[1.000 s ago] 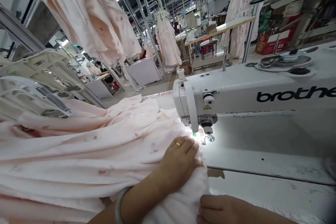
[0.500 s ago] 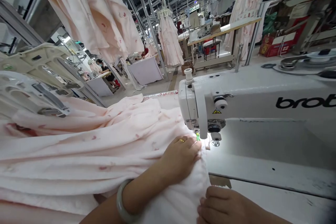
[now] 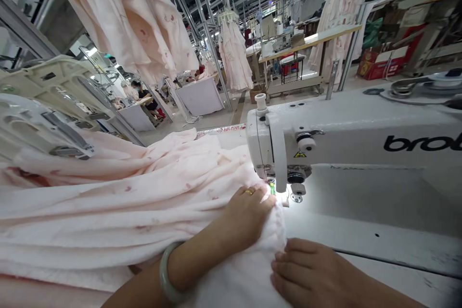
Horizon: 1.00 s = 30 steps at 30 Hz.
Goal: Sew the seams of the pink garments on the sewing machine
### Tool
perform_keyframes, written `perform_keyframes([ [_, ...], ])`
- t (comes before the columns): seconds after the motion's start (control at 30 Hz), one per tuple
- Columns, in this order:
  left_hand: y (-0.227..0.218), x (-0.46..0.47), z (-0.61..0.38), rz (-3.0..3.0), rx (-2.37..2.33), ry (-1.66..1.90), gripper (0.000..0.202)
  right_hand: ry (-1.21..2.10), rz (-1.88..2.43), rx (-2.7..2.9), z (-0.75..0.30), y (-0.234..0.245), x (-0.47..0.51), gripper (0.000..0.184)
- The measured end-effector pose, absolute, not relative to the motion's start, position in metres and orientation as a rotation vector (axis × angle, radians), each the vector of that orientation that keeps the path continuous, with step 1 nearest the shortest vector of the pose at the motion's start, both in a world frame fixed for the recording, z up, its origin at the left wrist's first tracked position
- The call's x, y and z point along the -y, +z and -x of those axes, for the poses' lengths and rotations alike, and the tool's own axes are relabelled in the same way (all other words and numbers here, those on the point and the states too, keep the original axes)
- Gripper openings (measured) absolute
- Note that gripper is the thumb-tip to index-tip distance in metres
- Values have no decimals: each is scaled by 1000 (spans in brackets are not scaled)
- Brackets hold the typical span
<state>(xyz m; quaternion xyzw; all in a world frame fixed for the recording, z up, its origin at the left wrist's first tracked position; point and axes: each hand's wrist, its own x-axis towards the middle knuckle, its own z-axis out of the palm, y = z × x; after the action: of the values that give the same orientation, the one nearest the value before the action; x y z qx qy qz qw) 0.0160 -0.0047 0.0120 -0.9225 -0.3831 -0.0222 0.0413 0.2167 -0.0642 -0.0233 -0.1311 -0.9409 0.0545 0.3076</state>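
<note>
Sewing machine head (image 3: 346, 127) cut off by the right edge, its lettering down to "brot". Right forearm (image 3: 371, 288) and left forearm (image 3: 137, 284) cut off by the near edge. Presser foot (image 3: 284, 199) washed out by glare, needle (image 3: 273, 187) too small to make out. Pale pink garment (image 3: 108, 216) running off the left edge. Items on the far table (image 3: 310, 41) too small to tell.

Left hand (image 3: 249, 214), right hand (image 3: 310, 272), both palm-down
</note>
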Motion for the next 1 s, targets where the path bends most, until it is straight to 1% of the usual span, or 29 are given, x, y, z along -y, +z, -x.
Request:
perform_keyframes([
  [0.07,17,5,-16,2811,1145,-48,40,182,348,2489,-219,-21,59,30],
  [0.23,18,21,-10,2871,1080,-113,32,228,320,2476,-218,-21,54,36],
  [0.37,11,19,-9,2954,1088,-157,42,196,330,2444,-216,-24,50,38],
  [0.5,14,2,-11,2959,1120,-102,37,148,393,2406,-219,-25,38,41],
  [0.63,19,3,-9,2958,1115,-74,36,158,464,2421,-222,-22,31,38],
  [0.8,10,16,-5,3055,1162,-172,34,175,510,2451,-223,-23,31,33],
  [0.9,3,6,-4,3075,1194,-191,35,228,572,2428,-224,-25,25,34],
  [1.0,0,-17,-4,3038,1204,-120,32,290,637,2406,-225,-25,15,30],
])
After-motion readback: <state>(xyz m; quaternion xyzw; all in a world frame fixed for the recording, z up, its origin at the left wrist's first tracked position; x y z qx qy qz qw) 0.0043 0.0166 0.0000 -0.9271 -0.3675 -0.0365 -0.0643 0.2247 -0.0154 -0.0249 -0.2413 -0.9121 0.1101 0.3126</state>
